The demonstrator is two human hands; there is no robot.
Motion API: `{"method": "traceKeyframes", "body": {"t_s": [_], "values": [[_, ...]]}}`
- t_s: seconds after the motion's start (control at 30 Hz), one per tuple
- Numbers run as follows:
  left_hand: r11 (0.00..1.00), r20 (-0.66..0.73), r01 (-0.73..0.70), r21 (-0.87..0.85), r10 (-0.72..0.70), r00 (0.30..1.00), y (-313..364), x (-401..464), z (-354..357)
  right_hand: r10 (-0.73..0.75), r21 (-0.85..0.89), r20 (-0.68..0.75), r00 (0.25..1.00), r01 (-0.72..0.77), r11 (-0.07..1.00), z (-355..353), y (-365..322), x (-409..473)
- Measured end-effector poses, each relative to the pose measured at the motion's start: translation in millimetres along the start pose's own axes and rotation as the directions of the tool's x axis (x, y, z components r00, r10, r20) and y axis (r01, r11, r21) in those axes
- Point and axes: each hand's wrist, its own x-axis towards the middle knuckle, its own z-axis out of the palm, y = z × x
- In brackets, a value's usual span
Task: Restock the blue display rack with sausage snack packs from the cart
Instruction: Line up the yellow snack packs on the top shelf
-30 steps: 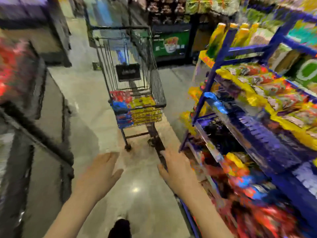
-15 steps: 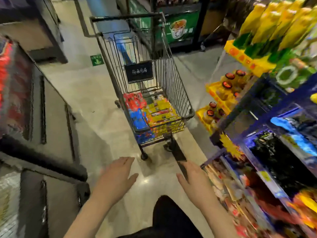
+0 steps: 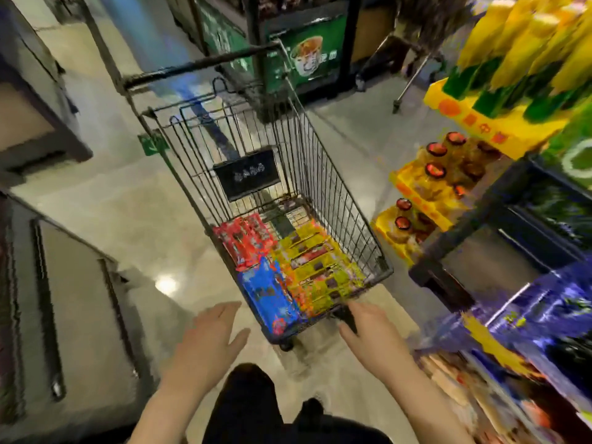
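My left hand (image 3: 209, 342) and right hand (image 3: 373, 334) hang spread, empty, near the cart (image 3: 368, 238)'s front edge; blur risks mis-grabbing packs (image 3: 315, 267).

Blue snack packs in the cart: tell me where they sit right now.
In the head view, the blue snack packs lie in the wire cart's near-left corner, below the red packs and beside the yellow packs, just ahead of the left hand.

The cart (image 3: 323, 193) is standing open-topped before me; its wire walls are fencing the packs (image 3: 315, 267), the rack (image 3: 525, 302) crowding my right.
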Motion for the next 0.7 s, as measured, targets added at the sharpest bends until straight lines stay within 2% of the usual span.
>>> {"method": "traceKeyframes", "body": {"t_s": [0.17, 0.3, 0.37, 0.47, 0.6, 0.7], "values": [[0.997, 0.045, -0.069, 0.036, 0.068, 0.997, -34.2, 71.1, -29.1, 0.168, 0.092, -0.024, 0.986, -0.165, 0.982, 5.1, -19.1, 33.1], [0.955, 0.108, -0.252, 0.159, 0.237, 0.965, -51.0, 159.6, -48.4, 0.329, 0.168, -0.009, 0.944, -0.323, 0.931, 15.1, -32.1, 64.4], [0.901, 0.172, -0.385, 0.201, 0.354, 0.919, -53.3, 207.1, -54.7, 0.422, 0.206, 0.001, 0.907, -0.413, 0.887, 19.7, -41.8, 79.8], [0.782, 0.294, -0.572, 0.246, 0.502, 0.813, -48.9, 269.0, -58.9, 0.546, 0.264, 0.029, 0.837, -0.533, 0.804, 26.5, -61.7, 104.9], [0.604, 0.379, -0.726, 0.329, 0.620, 0.687, -37.9, 330.8, -46.1, 0.661, 0.317, 0.074, 0.747, -0.646, 0.695, 45.3, -75.1, 139.5], [0.549, 0.500, -0.800, 0.243, 0.636, 0.588, -29.8, 361.1, -20.3, 0.717, 0.323, 0.149, 0.681, -0.719, 0.615, 65.7, -71.9, 158.7]]}}
